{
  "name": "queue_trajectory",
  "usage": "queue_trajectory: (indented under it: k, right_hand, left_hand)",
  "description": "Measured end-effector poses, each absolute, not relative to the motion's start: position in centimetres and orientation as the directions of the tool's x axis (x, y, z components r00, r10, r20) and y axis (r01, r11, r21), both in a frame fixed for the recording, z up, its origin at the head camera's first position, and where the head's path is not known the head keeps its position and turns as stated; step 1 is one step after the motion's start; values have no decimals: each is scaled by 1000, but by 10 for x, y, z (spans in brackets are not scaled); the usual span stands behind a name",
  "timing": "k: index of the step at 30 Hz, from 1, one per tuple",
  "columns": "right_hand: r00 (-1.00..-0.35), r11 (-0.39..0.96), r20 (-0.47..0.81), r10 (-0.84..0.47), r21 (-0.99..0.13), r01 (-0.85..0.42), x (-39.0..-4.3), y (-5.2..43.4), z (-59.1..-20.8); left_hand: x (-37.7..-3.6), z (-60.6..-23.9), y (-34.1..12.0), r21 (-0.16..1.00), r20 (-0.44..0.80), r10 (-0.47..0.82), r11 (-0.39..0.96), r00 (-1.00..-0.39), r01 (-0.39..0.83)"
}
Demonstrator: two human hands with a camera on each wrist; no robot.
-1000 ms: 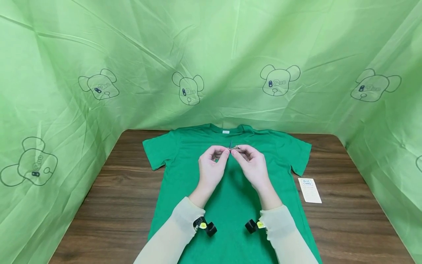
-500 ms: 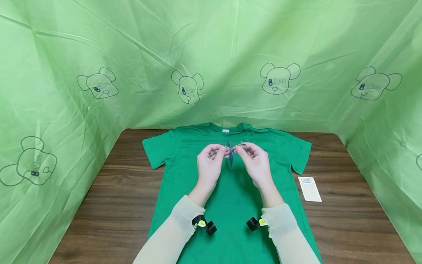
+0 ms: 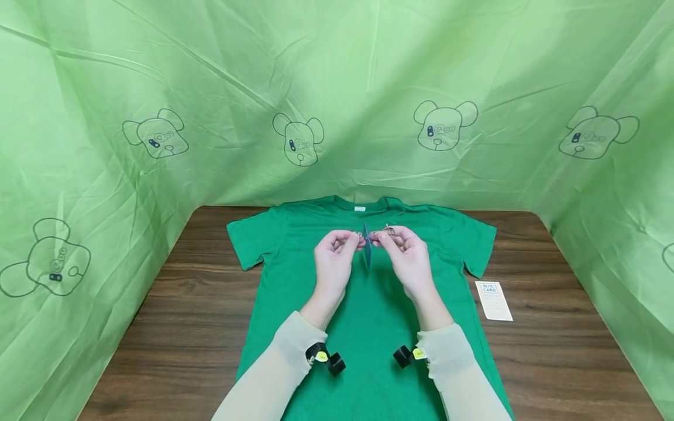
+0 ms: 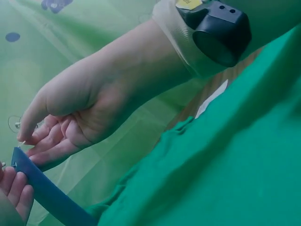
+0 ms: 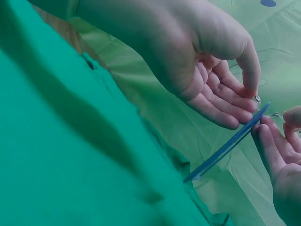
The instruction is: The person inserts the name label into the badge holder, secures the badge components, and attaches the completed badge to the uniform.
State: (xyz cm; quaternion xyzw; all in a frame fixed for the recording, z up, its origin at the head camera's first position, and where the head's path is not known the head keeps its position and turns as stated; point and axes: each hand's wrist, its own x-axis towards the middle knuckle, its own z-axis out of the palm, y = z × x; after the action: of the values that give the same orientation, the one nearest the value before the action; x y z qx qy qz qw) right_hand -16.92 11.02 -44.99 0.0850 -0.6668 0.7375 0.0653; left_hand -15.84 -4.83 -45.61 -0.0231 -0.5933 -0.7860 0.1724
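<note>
- A green t-shirt [image 3: 368, 304] is lying flat on the wooden surface [image 3: 174, 316], collar away from the person, with green printed sheeting [image 3: 158, 88] hanging behind and at both sides.
- The left hand [image 3: 334, 263] is hovering above the shirt's chest, fingers curling and pinching the top of a thin blue card [image 3: 367, 248].
- The card is hanging edge-on between both hands, clear of the shirt.
- The right hand [image 3: 406, 257] is pinching the same top corner, where a small metal ring [image 3: 388, 229] is showing.
- A white paper card [image 3: 494, 300] is lying on the surface, right of the shirt's sleeve.
</note>
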Motion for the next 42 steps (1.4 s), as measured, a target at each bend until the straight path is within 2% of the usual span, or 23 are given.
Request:
queue_trajectory:
  k: [10,17,26,42]
  right_hand:
    - [-975,-101,220,9,-970,-220,-170,109,-451]
    - [-977,-117,215,-10,-970,-212,-169,109,-450]
    - [-978,-179,205,-21,-964,-198,-169,112,-452]
    - [-979,-196,199,-39,-962,-188,-170,112,-448]
  left_hand:
    - [-161,-453,-49,947,80,-260,-281,-962,155]
    - [-161,-452,-48,948,41,-248,-296,-968,116]
    - [-160,-452,-48,942,67,-219,-306,-973,134]
    - [-160,-455,-53,937,178,-147,-275,-973,213]
